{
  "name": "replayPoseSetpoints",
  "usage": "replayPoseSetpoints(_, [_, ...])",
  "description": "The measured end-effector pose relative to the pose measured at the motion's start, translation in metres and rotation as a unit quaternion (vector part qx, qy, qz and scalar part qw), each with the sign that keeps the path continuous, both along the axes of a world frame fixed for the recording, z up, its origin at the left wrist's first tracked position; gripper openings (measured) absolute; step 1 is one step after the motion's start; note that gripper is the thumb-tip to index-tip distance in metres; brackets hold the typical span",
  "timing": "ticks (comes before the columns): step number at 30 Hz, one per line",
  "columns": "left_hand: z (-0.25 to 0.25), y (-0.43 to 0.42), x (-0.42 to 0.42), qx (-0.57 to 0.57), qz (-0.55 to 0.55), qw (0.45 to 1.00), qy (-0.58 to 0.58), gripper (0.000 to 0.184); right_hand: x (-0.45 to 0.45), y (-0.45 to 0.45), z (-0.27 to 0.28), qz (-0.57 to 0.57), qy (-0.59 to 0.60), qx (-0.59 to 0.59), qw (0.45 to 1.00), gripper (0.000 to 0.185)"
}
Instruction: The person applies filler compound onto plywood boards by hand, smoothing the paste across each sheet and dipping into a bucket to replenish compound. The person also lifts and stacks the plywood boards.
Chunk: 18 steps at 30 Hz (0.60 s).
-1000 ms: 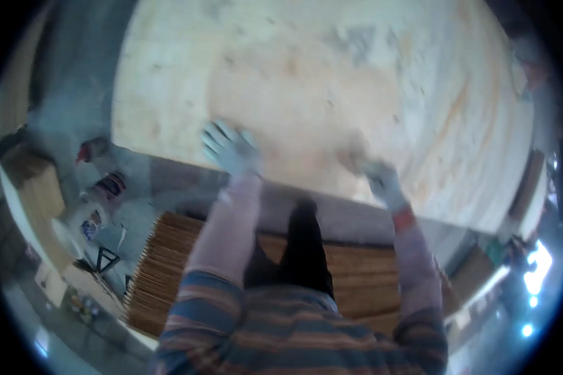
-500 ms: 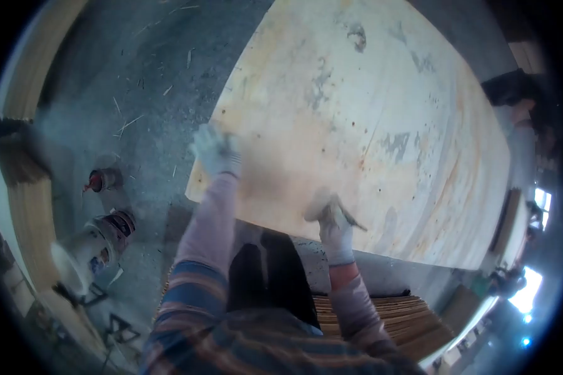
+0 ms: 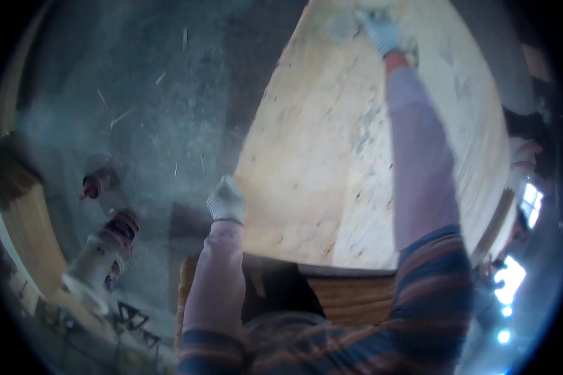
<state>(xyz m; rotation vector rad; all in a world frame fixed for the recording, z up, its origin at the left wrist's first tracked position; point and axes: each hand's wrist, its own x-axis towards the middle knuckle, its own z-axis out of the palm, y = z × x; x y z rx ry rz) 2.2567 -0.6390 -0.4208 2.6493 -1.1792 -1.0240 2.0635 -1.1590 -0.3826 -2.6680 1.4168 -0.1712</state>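
A large pale wooden sheet (image 3: 306, 169) with dark marks and patches lies in front of me. My gloved left hand (image 3: 226, 199) is closed at the sheet's left edge, with its fingers wrapped round that edge near the close corner. Far forward over the sheet reaches my gloved right hand (image 3: 379, 32). A round, pale, blurred thing shows beside its fingers; what exactly the hand holds is too blurred to tell.
White buckets (image 3: 97, 265) and a small container with red on it (image 3: 91, 187) stand on the grey floor (image 3: 162, 125) at left. Stacked sheets (image 3: 350, 300) lie near my legs. Another person's arm (image 3: 524, 153) shows at right.
My right hand has moved from the sheet's near edge far forward over it. The sheet has turned and its left edge now slants by my left hand, which has closed on that edge.
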Motion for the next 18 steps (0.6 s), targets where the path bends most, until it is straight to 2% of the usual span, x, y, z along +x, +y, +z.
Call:
replayPoseSetpoints(1, [-0.001, 0.001, 0.001, -0.004, -0.005, 1.0, 0.009, 0.026, 0.015, -0.009, 0.002, -0.045, -0.122, 0.161, 0.978, 0.041])
replayPoseSetpoints(2, [0.0, 0.001, 0.001, -0.011, -0.01, 1.0, 0.018, 0.031, 0.019, 0.008, -0.005, -0.009, -0.117, 0.187, 0.975, 0.039])
replayPoseSetpoints(4, [0.016, -0.011, 0.002, 0.044, 0.004, 0.998, 0.038, 0.034, 0.019, 0.048, 0.006, 0.063, -0.112, 0.223, 0.966, 0.036])
replayPoseSetpoints(6, [0.024, -0.02, 0.006, 0.037, 0.007, 0.998, 0.048, 0.037, 0.024, 0.128, 0.021, -0.033, -0.027, 0.255, 0.966, 0.042])
replayPoseSetpoints(8, [0.018, -0.013, 0.004, -0.012, 0.008, 0.998, 0.06, 0.041, 0.023, 0.22, 0.009, 0.009, -0.168, 0.243, 0.955, 0.044])
replayPoseSetpoints(9, [0.018, -0.011, 0.005, -0.026, -0.002, 0.997, 0.068, 0.049, 0.039, 0.28, 0.042, -0.051, -0.211, 0.299, 0.929, 0.034])
replayPoseSetpoints(10, [0.016, -0.007, 0.006, -0.035, 0.008, 0.995, 0.09, 0.051, 0.041, 0.331, 0.044, -0.082, -0.27, 0.379, 0.881, 0.025])
replayPoseSetpoints(12, [0.004, -0.006, 0.013, -0.057, 0.019, 0.989, 0.135, 0.055, 0.049, 0.43, 0.054, -0.059, -0.268, 0.348, 0.897, 0.03])
replayPoseSetpoints(13, [-0.021, -0.009, 0.021, -0.099, 0.148, 0.94, 0.29, 0.056, 0.05, 0.482, 0.042, -0.057, -0.295, 0.298, 0.906, 0.032])
replayPoseSetpoints(14, [-0.055, -0.01, 0.029, -0.13, 0.272, 0.848, 0.436, 0.057, 0.054, 0.528, 0.036, -0.053, -0.317, 0.247, 0.914, 0.035])
replayPoseSetpoints(15, [-0.074, -0.001, 0.035, -0.146, 0.392, 0.717, 0.558, 0.058, 0.068, 0.571, 0.047, -0.133, -0.409, 0.296, 0.853, 0.034])
replayPoseSetpoints(16, [-0.067, 0.009, 0.048, -0.139, 0.445, 0.703, 0.536, 0.058, 0.082, 0.607, 0.056, -0.207, -0.494, 0.342, 0.772, 0.033])
replayPoseSetpoints(18, [-0.029, 0.025, 0.094, -0.126, 0.541, 0.686, 0.471, 0.059, 0.099, 0.665, 0.065, -0.208, -0.34, 0.218, 0.891, 0.029])
